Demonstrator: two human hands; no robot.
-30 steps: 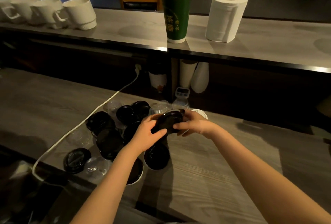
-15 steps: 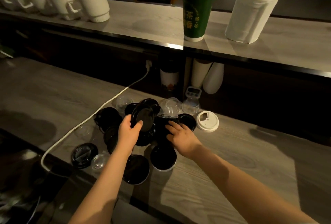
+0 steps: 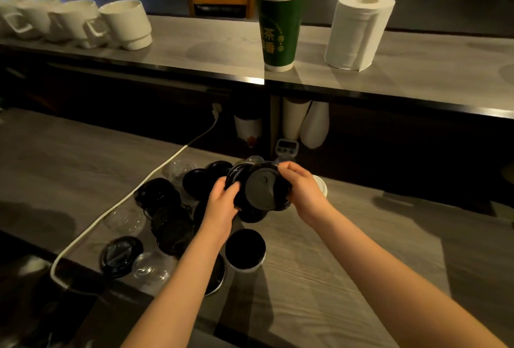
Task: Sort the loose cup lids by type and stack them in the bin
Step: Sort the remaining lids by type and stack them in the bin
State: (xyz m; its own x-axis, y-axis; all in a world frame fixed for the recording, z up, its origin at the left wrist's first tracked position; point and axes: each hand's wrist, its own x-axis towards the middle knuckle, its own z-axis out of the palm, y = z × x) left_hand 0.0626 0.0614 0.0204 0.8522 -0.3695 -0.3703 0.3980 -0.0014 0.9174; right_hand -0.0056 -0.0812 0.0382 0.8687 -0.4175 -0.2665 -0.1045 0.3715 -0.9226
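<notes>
Both hands work a small stack of black lids held just above the lower worktop, directly in front of the green cup and well below it. The left hand has its grip curled round the stack's left rim. The right hand pinches the opposite edge, fingertips over the top. More loose black lids lie heaped on the worktop in front of the green cup and to its left, with clear lids scattered among them and hard to pick out in the dim light. A single white lid rests just behind the right wrist, in front of the cup and slightly to its right. No bin can be made out. The lids look like thin moulded plastic: very light, smooth and springy, likely to buckle if squeezed across the middle and to slide off one another unless nested squarely. Taking each by opposite points of its stiffer rim, as here, seems the surest hold. The clear ones appear flimsier and may call for a gentler pinch. Most of the sorting appears to lie ahead.
</notes>
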